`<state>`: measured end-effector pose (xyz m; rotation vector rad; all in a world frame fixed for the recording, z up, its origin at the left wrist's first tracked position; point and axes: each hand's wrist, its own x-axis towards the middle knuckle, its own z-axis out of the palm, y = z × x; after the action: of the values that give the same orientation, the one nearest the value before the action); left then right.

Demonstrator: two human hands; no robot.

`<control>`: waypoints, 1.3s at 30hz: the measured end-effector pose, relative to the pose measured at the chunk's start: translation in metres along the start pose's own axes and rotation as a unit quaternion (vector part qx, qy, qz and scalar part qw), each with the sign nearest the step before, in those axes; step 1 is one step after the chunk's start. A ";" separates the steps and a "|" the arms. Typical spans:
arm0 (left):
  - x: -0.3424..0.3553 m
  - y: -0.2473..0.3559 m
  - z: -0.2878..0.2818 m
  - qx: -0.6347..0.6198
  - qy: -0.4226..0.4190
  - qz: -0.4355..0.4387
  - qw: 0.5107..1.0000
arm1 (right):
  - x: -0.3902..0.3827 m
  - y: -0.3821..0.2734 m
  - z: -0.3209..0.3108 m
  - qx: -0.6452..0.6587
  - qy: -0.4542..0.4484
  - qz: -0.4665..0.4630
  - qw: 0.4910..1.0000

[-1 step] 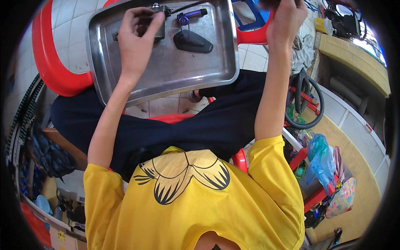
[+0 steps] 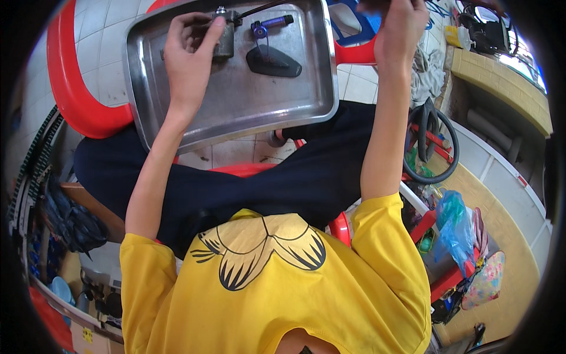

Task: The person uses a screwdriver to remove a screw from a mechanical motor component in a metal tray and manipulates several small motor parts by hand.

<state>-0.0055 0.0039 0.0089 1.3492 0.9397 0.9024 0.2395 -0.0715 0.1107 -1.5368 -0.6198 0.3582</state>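
My left hand (image 2: 191, 53) is closed around the side of a grey metal block-like part (image 2: 224, 44) with a shiny nut on its top. Its thumb presses near the upper edge and the other fingers are curled, partly hidden. A thin dark rod (image 2: 259, 8) runs from the block to the upper right. My right hand (image 2: 401, 32) is raised beyond the tray's right side, its fingers blurred and cut off by the picture's upper edge. In the metal tray (image 2: 247, 115) lies a dark angular mirror-like piece (image 2: 273, 62) with a purple clamp mount (image 2: 271, 25) on a thin stem.
The tray rests over my knees and a red plastic chair (image 2: 76, 88). A blue plastic stool (image 2: 354, 20) stands beyond its right side. Farther right are a black rubber loop (image 2: 451, 144), a grey cloth (image 2: 427, 74) and a blue plastic bag (image 2: 454, 224). A black bag (image 2: 73, 221) hangs at left.
My left hand has shifted slightly left and shows more of the block. My right hand has moved a little to the left.
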 end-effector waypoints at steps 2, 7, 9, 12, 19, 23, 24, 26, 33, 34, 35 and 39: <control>0.006 -0.007 -0.011 -0.067 0.027 -0.037 0.997 | 0.002 0.009 0.005 0.009 -0.057 0.049 0.997; 0.014 -0.007 -0.025 -0.290 0.092 -0.171 0.937 | -0.004 0.033 0.025 0.055 -0.169 0.130 0.975; 0.018 -0.006 -0.027 -0.302 0.113 -0.188 0.928 | -0.005 0.048 0.034 0.046 -0.159 0.154 0.974; 0.020 0.001 -0.024 -0.314 0.128 -0.221 0.914 | -0.018 0.057 0.040 0.045 -0.198 0.171 0.964; 0.018 0.001 -0.027 -0.314 0.105 -0.226 0.916 | -0.024 0.079 0.051 0.067 -0.184 0.227 0.954; 0.016 0.009 -0.027 -0.316 0.106 -0.238 0.912 | -0.023 0.095 0.047 0.061 -0.196 0.263 0.943; 0.017 0.009 -0.028 -0.316 0.104 -0.241 0.912 | -0.023 0.096 0.046 0.056 -0.212 0.263 0.939; 0.016 0.006 -0.029 -0.313 0.104 -0.239 0.913 | -0.023 0.099 0.046 0.050 -0.220 0.259 0.939; 0.017 0.003 -0.027 -0.304 0.105 -0.230 0.919 | -0.017 0.111 0.040 -0.177 -0.246 0.084 0.949; 0.017 0.003 -0.027 -0.304 0.103 -0.230 0.919 | -0.013 0.120 0.039 -0.243 -0.246 -0.018 0.938; 0.017 0.002 -0.026 -0.304 0.101 -0.230 0.919 | -0.013 0.126 0.033 -0.268 -0.244 -0.044 0.931; 0.015 0.000 -0.029 -0.299 0.101 -0.221 0.923 | -0.019 0.124 0.036 -0.335 -0.255 -0.100 0.902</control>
<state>-0.0262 0.0289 0.0085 0.4993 0.9669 0.8828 0.2232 -0.0499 -0.0172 -2.0199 -1.4147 0.4152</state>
